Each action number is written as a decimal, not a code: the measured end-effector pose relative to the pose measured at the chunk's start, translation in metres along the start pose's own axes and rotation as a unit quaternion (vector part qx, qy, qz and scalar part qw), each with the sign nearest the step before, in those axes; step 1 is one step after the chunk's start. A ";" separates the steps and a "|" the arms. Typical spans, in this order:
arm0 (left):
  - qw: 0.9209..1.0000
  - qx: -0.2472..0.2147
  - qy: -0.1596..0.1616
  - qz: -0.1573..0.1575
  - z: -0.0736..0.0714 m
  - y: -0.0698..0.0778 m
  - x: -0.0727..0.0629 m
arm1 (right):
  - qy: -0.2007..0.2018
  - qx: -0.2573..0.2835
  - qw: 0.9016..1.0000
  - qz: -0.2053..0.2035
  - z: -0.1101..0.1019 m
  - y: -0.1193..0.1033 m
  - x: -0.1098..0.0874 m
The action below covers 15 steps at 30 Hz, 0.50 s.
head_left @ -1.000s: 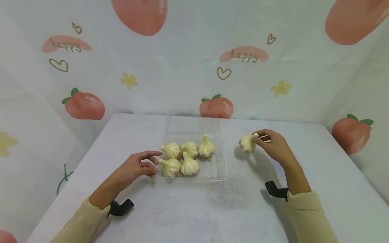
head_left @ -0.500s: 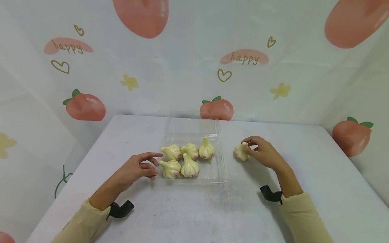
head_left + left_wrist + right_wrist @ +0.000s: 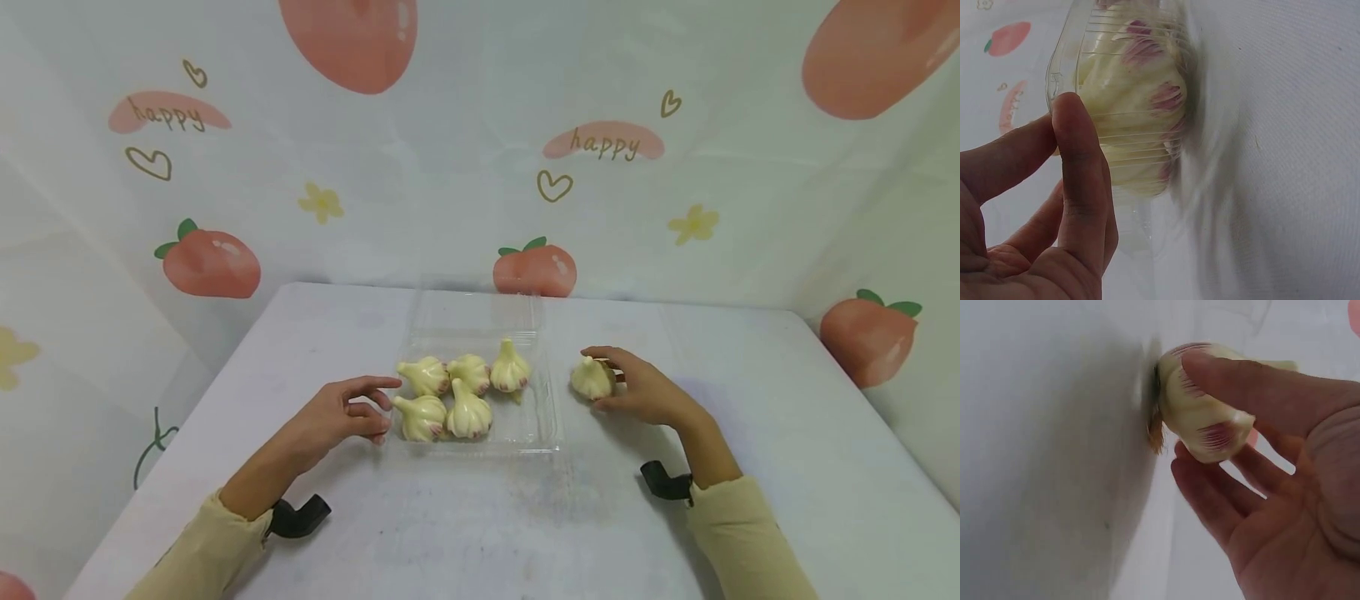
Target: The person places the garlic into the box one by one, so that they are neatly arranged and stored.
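Observation:
My right hand [image 3: 637, 387] holds a pale garlic bulb [image 3: 592, 379], stem up, at the table to the right of a clear plastic box. In the right wrist view the thumb lies across the bulb [image 3: 1204, 406] and the other fingers are on its far side; its root tuft is at or just above the tabletop. Several more garlic bulbs [image 3: 468, 408] lie inside the box [image 3: 543, 417], mostly towards its left. My left hand [image 3: 333, 417], fingers loosely bent, is at the box's left edge. The left wrist view shows its fingertips touching the rim [image 3: 1063, 62].
The box's clear lid [image 3: 476, 310] is folded back behind it. A white table [image 3: 465, 533] carries everything, with a peach-printed cloth [image 3: 420, 150] hung behind. Black curved pieces [image 3: 300, 515] are on both wrists. A green string [image 3: 156, 442] hangs at the left.
My right hand has brought the garlic bulb left and down towards the box, and its grip has shifted from near the stem to around the bulb. The left hand stays put.

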State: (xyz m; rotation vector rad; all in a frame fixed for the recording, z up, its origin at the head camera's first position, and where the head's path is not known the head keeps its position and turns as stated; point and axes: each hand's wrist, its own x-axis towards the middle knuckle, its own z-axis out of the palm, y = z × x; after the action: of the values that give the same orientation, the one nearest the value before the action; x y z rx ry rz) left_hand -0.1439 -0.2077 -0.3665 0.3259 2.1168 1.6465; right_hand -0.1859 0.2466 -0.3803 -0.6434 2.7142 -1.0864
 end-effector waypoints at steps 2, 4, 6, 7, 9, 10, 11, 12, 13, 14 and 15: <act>1.000 0.002 -0.001 0.000 -0.001 0.000 0.000 | 0.005 0.007 1.000 0.014 -0.002 0.001 0.000; 1.000 0.003 0.000 0.002 -0.003 0.000 0.000 | 0.012 0.017 0.999 0.029 -0.003 0.000 0.001; 1.000 0.004 0.002 0.004 -0.004 0.001 -0.001 | 0.020 0.026 0.998 0.045 -0.003 0.000 0.004; 1.000 0.005 0.004 0.004 -0.004 0.001 -0.001 | 0.024 0.025 0.998 0.052 -0.003 0.000 0.005; 1.000 0.004 0.004 0.004 -0.004 0.002 -0.001 | 0.029 0.027 0.997 0.064 -0.003 -0.001 0.006; 1.000 0.003 0.004 0.002 -0.004 0.002 -0.001 | 0.031 0.026 0.997 0.068 -0.003 0.000 0.006; 1.000 0.002 0.004 0.000 -0.004 0.001 0.000 | 0.033 0.025 0.997 0.072 -0.003 0.000 0.006; 1.000 0.002 0.003 -0.001 -0.003 0.001 0.000 | 0.035 0.023 0.996 0.074 -0.003 0.000 0.005; 1.000 0.000 0.003 -0.004 -0.002 0.001 0.000 | 0.036 0.020 0.996 0.073 -0.003 0.001 0.005; 1.000 -0.001 0.003 -0.005 -0.002 0.000 0.001 | 0.037 0.018 0.997 0.070 -0.002 0.001 0.005; 1.000 -0.001 0.002 -0.005 -0.001 0.000 0.001 | 0.039 0.015 0.997 0.066 -0.002 0.002 0.004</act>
State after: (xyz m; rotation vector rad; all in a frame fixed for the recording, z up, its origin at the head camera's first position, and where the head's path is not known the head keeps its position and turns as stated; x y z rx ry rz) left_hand -0.1455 -0.2084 -0.3669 0.3110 2.1161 1.6461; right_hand -0.1907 0.2469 -0.3802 -0.4175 2.7535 -1.1400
